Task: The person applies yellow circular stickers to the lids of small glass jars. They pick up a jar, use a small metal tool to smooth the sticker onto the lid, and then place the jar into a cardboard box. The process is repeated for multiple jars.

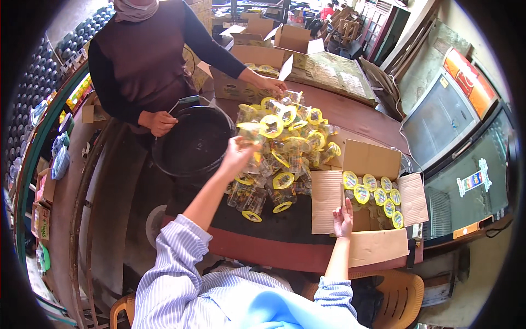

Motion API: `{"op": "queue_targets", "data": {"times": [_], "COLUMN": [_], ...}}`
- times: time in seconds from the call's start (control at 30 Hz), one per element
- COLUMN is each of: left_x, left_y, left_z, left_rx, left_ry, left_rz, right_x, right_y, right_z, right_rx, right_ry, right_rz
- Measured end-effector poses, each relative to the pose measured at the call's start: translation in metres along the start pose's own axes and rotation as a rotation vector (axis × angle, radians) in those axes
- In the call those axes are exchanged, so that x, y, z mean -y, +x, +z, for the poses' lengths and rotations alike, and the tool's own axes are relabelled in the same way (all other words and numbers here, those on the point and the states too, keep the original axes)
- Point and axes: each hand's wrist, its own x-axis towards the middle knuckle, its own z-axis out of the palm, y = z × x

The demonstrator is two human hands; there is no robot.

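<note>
My left hand (240, 155) grips a clear plastic cup with a yellow lid (249, 129) over a heaped pile of similar cups (298, 140) on the dark table top. At the right stands an open cardboard box (372, 153) holding rows of yellow-lidded cups (370, 183). My right hand (343, 220) is at the box's left flap (323, 203), fingers partly curled and apart, with nothing visible in them.
A co-worker (142, 60) at the upper left reaches into the pile, other hand at a black bucket (192, 142). More cardboard boxes (290, 38) stand behind. Glass-door coolers (468, 181) line the right, a plastic chair (405, 296) is below, and shelved goods (44, 230) run along the left.
</note>
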Motion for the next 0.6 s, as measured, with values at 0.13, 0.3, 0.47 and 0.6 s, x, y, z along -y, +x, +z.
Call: {"op": "queue_targets", "data": {"times": [0.13, 0.3, 0.47, 0.6], "left_x": [0.032, 0.039, 0.071, 0.070], "left_y": [0.011, 0.031, 0.065, 0.074], "left_z": [0.058, 0.110, 0.121, 0.128], "left_rx": [0.061, -0.025, -0.320, -0.135], "left_ry": [0.359, 0.634, 0.834, 0.986], "left_rz": [0.084, 0.267, 0.512, 0.293], "right_x": [-0.005, -0.005, -0.003, 0.002], "right_y": [0.001, -0.002, -0.001, -0.001], "right_z": [-0.001, -0.006, -0.001, -0.004], "right_rx": [0.065, 0.060, 0.103, 0.081], "right_ry": [0.045, -0.005, 0.031, 0.017], "right_rz": [0.002, 0.005, 0.019, 0.017]}}
